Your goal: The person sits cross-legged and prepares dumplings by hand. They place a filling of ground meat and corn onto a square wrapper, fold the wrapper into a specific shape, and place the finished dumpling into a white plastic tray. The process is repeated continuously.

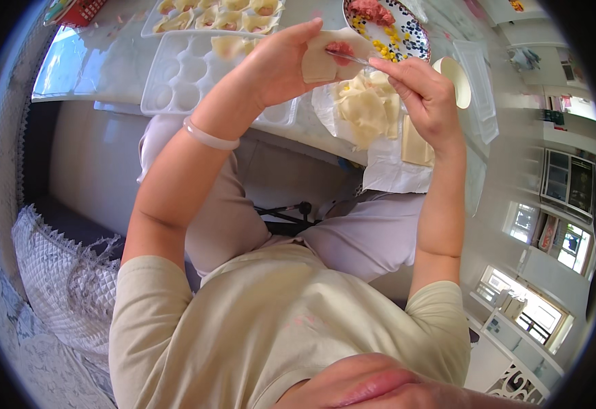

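Note:
A square, pale dough wrapper (317, 67) lies across the fingers of my left hand (277, 63), its thumb raised at the side. Pink minced meat (341, 50) sits on the wrapper. With my right hand (426, 95) I pinch a slim metal utensil (354, 59), whose tip touches the meat; the shape of that tip is hard to make out. Just below my hands are a loose heap of wrappers (366, 102) and a neat stack of square wrappers (417, 142). Behind them is a patterned plate (418, 42) with more minced meat (371, 11) and yellow corn kernels (388, 52).
A white tray with round hollows (178, 71) lies left, holding a dumpling (231, 46) at its far edge. Another tray of folded dumplings (219, 19) is behind it. To the right are a cream bowl (456, 83) and clear plastic tray (480, 95). A red basket (80, 12) stands far left.

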Action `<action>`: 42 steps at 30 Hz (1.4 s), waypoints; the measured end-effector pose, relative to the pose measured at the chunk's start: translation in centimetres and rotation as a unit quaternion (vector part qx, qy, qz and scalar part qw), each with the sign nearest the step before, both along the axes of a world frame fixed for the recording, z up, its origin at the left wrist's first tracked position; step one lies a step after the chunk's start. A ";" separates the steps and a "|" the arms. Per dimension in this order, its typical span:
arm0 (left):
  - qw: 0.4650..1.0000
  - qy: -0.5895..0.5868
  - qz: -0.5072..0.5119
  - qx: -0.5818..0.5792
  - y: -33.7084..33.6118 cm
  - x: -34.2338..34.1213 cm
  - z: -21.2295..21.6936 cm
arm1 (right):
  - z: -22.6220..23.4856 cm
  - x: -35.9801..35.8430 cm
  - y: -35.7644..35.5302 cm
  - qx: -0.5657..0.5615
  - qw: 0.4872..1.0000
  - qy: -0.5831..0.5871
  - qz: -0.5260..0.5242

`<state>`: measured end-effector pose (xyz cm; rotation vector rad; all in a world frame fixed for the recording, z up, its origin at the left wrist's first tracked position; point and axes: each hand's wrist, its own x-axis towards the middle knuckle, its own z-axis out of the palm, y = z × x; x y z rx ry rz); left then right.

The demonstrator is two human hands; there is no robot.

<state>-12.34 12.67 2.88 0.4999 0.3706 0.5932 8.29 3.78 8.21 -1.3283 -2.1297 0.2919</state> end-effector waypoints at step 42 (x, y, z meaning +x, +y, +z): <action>0.992 -0.048 0.091 -0.068 0.2 1.0 -0.6 | -5.4 4.1 4.9 -0.109 0.930 0.248 -0.248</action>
